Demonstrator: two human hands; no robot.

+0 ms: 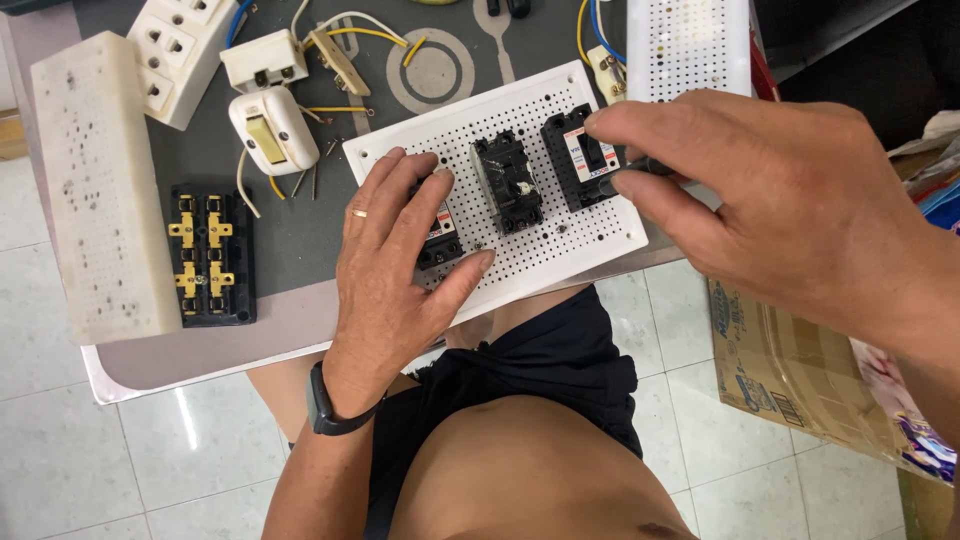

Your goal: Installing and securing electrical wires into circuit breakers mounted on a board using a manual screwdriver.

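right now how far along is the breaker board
Done: three black breakers sit on the white perforated board. In hand: the left hand presses on the left breaker; the right hand holds a dark tool at the right breaker. Left: no wires on the breakers; loose wires lie behind.

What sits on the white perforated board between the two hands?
In the head view, a black circuit breaker stands on the white perforated board, between the left hand and right hand.

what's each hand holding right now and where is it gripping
The left hand presses flat on the white perforated plastic board, covering a black breaker. The right hand pinches a dark tool handle; its tip is hidden.
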